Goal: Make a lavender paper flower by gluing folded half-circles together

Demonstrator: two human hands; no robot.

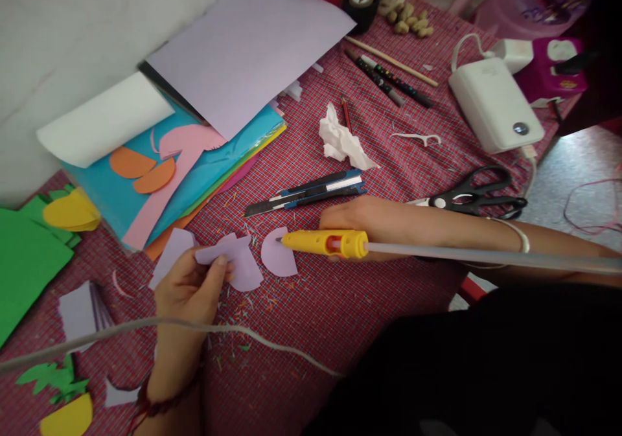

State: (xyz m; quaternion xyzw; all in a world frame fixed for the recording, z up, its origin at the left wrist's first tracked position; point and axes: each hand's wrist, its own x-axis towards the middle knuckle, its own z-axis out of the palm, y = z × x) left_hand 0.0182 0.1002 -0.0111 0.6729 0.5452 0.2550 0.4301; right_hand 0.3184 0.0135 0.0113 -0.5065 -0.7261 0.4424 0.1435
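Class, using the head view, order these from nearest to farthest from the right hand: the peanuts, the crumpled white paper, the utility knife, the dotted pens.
From the right hand:
1. Utility knife: just above the hand in the picture, slightly left.
2. Crumpled white paper: above the knife.
3. Dotted pens: higher, a little right.
4. Peanuts: near the top edge.

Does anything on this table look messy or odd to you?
Yes: tiny coloured scraps are strewn over the checked cloth beside the left hand, and a crumpled white wad, perhaps tissue, lies beyond the cutter. The cutter itself stands out most, lying with its blade exposed near the right hand.
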